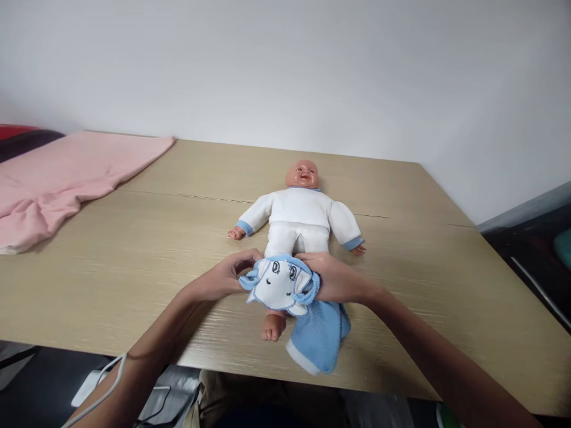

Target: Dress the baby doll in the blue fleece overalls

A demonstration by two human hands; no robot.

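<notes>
A doll (300,205) in white clothes with blue cuffs lies on its back, its head toward the wall. Over its lower legs is a small blue garment (319,336) bearing a white animal-face patch (274,282). My left hand (234,274) is closed on the garment's left side, by a blue loop. On the opposite side my right hand (332,276) grips its upper edge, with the fingers mostly hidden behind the cloth. One bare doll foot (273,327) shows below the patch; I cannot see the other. A blue tube of cloth with a white end hangs down to the right.
The wooden table (178,226) stands against a white wall (285,71). A pink cloth (80,172) lies spread at the left, beside a red and black object (27,139). A white cable (116,380) runs along my left forearm. Dark furniture (530,249) stands past the right edge.
</notes>
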